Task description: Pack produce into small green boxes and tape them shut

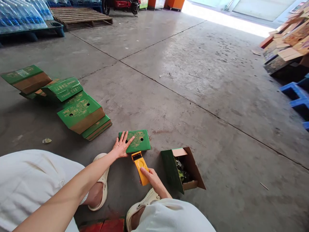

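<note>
Pressing a small green box (138, 141) to a concrete floor (217, 154) with the left hand (121, 149), a person holds a yellow tool (141, 170) in the right.

The left grip is spread apart, its fingers reaching across the box's printed top, while the right hand (154, 180) has its grip clamped on the tool's body, thumb on the upper face. The tool's orange-edged head sits at the near side of the box; whether the two touch cannot be told. Just to the right stands an open carton (170, 169), flaps up, with dark and yellow-green contents partly in shadow. Green cardboard cartons (80, 112) lie overlapping on the floor at left, beyond a white-clad knee (41, 180); cream clogs (105, 183) flank the work.
</note>
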`<action>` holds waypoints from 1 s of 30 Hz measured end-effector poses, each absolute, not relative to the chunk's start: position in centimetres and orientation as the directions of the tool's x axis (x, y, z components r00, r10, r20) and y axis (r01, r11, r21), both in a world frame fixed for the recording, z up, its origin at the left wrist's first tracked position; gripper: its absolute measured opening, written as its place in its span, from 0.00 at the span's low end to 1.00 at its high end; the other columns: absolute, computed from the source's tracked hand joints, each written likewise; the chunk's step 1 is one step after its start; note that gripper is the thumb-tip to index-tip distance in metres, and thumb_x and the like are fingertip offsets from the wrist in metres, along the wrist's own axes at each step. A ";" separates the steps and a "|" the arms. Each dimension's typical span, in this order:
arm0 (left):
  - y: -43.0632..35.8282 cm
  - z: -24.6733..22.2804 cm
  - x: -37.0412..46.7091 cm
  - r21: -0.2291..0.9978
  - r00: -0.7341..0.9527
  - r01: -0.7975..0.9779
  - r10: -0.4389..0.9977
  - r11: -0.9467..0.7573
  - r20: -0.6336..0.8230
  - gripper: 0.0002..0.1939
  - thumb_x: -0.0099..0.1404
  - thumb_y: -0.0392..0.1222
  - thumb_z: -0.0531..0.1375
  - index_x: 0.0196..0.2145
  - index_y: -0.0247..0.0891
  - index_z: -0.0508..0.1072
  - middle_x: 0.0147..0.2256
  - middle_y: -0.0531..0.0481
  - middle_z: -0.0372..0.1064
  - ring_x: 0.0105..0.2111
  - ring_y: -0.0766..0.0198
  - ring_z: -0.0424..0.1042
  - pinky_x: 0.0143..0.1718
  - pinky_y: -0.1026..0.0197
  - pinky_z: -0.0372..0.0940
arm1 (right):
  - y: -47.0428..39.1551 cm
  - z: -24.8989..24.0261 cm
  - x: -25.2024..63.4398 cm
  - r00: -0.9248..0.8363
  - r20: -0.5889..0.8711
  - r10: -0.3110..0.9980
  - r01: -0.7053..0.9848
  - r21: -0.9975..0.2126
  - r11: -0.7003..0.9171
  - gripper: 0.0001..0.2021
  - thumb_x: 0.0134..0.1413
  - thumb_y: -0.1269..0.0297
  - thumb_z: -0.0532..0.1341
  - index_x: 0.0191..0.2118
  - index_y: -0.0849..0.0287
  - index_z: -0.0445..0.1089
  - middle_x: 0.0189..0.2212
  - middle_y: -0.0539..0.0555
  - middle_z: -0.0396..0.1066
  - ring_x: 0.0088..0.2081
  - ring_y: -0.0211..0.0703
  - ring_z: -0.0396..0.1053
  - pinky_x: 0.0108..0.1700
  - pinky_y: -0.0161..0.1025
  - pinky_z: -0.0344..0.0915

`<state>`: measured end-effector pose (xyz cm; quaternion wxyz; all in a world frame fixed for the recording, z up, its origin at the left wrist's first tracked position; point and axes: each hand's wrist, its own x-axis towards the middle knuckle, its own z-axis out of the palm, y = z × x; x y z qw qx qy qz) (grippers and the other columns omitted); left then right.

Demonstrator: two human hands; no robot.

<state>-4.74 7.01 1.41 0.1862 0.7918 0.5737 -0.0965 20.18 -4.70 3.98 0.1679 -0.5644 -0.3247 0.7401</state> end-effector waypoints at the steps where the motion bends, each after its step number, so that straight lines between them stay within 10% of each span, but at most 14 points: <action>1: 6.8 1.3 -4.8 0.190 0.328 0.942 0.873 -0.275 -0.361 0.68 0.53 0.54 0.76 0.78 0.50 0.37 0.77 0.31 0.18 0.75 0.30 0.19 0.66 0.25 0.51 | -4.6 4.0 20.1 -0.315 -0.719 0.619 0.116 -0.677 -0.727 0.32 0.48 0.28 0.68 0.33 0.57 0.69 0.24 0.52 0.74 0.26 0.45 0.74 0.31 0.39 0.70; 7: 9.5 2.1 -6.4 0.288 0.371 0.918 0.843 -0.270 -0.389 0.62 0.57 0.55 0.71 0.78 0.50 0.41 0.78 0.36 0.24 0.76 0.30 0.24 0.67 0.32 0.55 | -2.7 5.3 20.2 -0.338 -0.676 0.654 0.088 -0.715 -0.694 0.32 0.50 0.29 0.67 0.32 0.58 0.70 0.23 0.53 0.75 0.24 0.44 0.74 0.30 0.38 0.69; 14: 18.7 5.8 -10.7 0.347 0.350 0.915 0.836 -0.208 -0.422 0.46 0.66 0.61 0.63 0.75 0.48 0.54 0.71 0.44 0.59 0.68 0.46 0.63 0.68 0.49 0.59 | 7.1 8.9 17.5 -0.358 -0.556 0.750 -0.025 -0.798 -0.603 0.29 0.53 0.34 0.69 0.34 0.60 0.72 0.23 0.52 0.75 0.24 0.42 0.74 0.27 0.35 0.70; 17: 18.6 5.8 -10.8 0.275 0.353 0.920 0.892 -0.278 -0.280 0.45 0.70 0.55 0.60 0.77 0.42 0.48 0.75 0.42 0.51 0.74 0.49 0.52 0.73 0.47 0.50 | 10.4 9.4 15.2 -0.316 -0.562 0.765 -0.021 -0.802 -0.597 0.26 0.57 0.37 0.69 0.33 0.60 0.71 0.22 0.54 0.76 0.23 0.43 0.75 0.25 0.35 0.71; 22: 14.6 3.3 -8.9 0.113 0.334 0.942 0.922 -0.317 -0.194 0.74 0.51 0.60 0.75 0.78 0.36 0.32 0.78 0.35 0.28 0.77 0.37 0.27 0.74 0.35 0.26 | 12.2 8.8 13.0 -0.279 -0.561 0.780 -0.026 -0.807 -0.590 0.25 0.57 0.40 0.71 0.33 0.59 0.71 0.21 0.53 0.75 0.23 0.44 0.76 0.25 0.36 0.73; 30: 16.3 3.7 -7.4 0.095 0.265 0.964 0.942 -0.250 -0.205 0.70 0.52 0.49 0.73 0.78 0.34 0.32 0.74 0.28 0.41 0.73 0.28 0.41 0.73 0.35 0.25 | 8.4 8.6 14.1 -0.204 -0.515 0.833 0.078 -0.856 -0.511 0.27 0.56 0.34 0.67 0.33 0.58 0.70 0.25 0.53 0.75 0.26 0.45 0.77 0.30 0.37 0.72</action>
